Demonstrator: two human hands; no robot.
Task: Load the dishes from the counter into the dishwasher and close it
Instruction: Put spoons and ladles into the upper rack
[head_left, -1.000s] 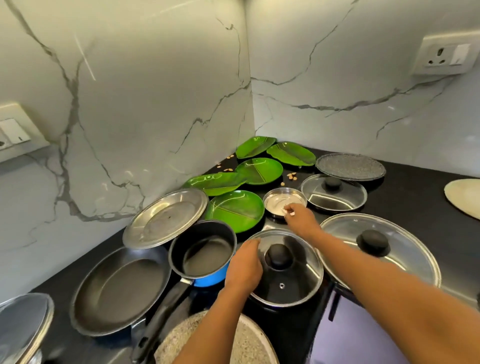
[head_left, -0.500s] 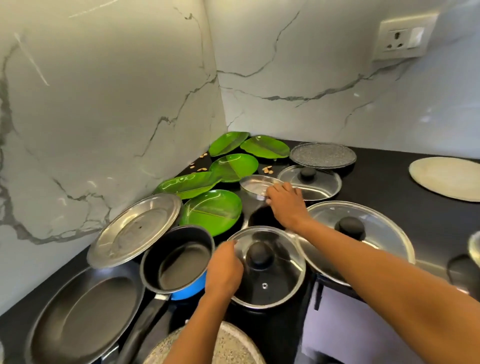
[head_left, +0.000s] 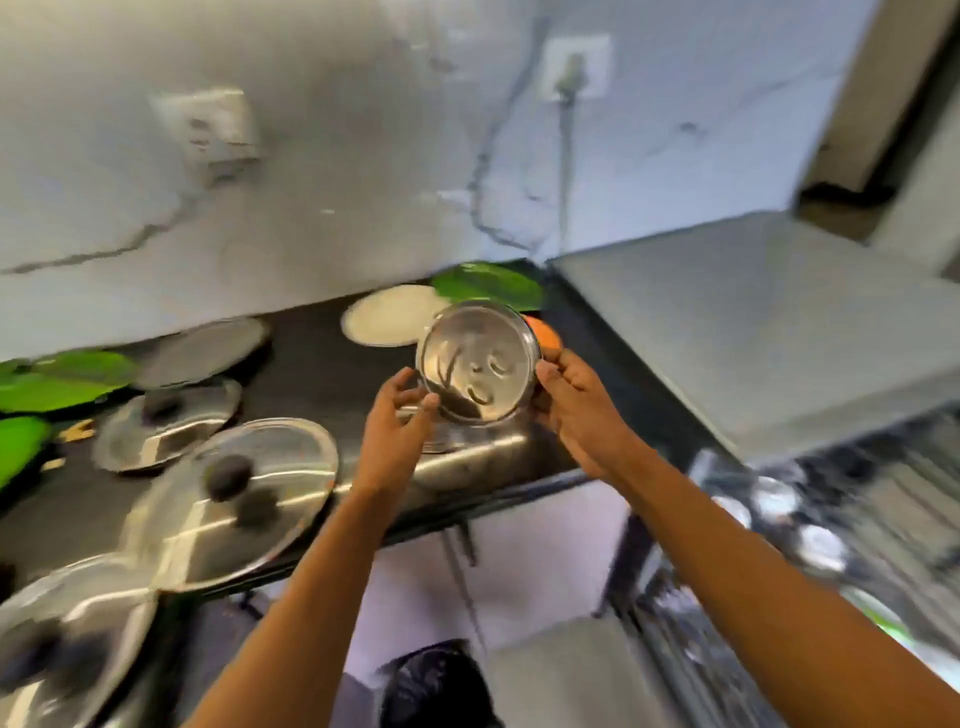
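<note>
A small steel plate (head_left: 478, 364) is held up over the black counter (head_left: 311, 364), tilted with its inside facing me. My right hand (head_left: 576, 415) grips its right rim. My left hand (head_left: 397, 421) pinches the left rim between thumb and fingers. The open dishwasher's rack (head_left: 831, 540) shows blurred at the lower right, with several shiny dishes in it. On the counter to the left lie glass lids with black knobs (head_left: 234, 493), (head_left: 166, 421) and green plates (head_left: 57, 379).
A pale round plate (head_left: 384, 322), another green plate (head_left: 488, 286) and something orange (head_left: 545, 335) sit at the back of the counter. A grey appliance top (head_left: 753, 332) rises at the right. Wall sockets (head_left: 571, 67) are on the marble wall. The picture is motion-blurred.
My right hand lifted the small steel plate off the counter and carried it right. My left hand left the glass lid and took the plate's other rim. My view swung right toward the dishwasher.
</note>
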